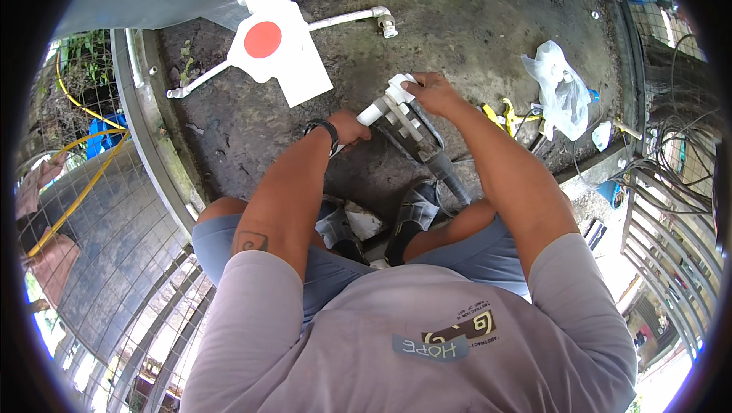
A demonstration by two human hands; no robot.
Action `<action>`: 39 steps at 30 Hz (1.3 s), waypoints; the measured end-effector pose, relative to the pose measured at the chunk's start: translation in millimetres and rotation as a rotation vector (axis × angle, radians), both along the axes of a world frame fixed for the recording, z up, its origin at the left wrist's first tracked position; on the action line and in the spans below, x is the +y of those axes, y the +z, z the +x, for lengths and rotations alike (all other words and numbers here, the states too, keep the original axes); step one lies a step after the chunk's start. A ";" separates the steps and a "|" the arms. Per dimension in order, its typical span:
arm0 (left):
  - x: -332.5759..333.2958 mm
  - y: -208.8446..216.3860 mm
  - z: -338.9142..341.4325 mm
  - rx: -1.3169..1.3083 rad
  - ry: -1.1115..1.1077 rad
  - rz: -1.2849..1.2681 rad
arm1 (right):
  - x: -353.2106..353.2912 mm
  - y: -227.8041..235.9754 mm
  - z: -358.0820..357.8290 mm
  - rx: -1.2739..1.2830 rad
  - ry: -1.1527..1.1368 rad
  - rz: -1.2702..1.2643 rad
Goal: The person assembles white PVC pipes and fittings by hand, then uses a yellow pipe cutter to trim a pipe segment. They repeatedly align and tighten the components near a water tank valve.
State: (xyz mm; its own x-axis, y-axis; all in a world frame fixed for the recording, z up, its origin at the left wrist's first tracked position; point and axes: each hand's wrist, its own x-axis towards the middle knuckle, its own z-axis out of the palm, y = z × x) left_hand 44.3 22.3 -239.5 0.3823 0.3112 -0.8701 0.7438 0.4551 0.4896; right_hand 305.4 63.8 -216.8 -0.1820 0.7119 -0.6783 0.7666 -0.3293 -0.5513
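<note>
A short white plastic pipe [370, 115] lies across a grey metal clamp-like tool [408, 127], in front of my feet. The tool's round handle [450, 176] slants back toward my right knee. My left hand [351, 128], with a dark band on its wrist, is closed at the pipe's left end; its fingertips are partly hidden. At the other end sits a white pipe fitting [398, 88], pinched between the thumb and fingers of my right hand [433, 94]. The tool's exact kind is hard to make out.
Ahead lies a white flat shape with a red disc [263, 39], with pipe pieces [351, 18] sticking out beside it. To the right are a clear plastic bag [560, 89] and a yellow-handled tool [505, 117]. Wire mesh [99, 207] borders the left; cables [679, 154] hang right.
</note>
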 end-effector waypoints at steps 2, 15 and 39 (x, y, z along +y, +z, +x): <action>-3.1 7.0 2.7 0.035 0.029 0.040 | -1.5 -6.1 0.0 -0.040 0.022 0.044; -20.0 45.4 25.4 0.380 -0.043 0.374 | 4.1 -3.9 1.1 -0.031 0.045 0.011; 3.9 1.2 5.7 -0.028 -0.073 0.056 | -4.6 3.7 0.4 0.022 -0.005 0.094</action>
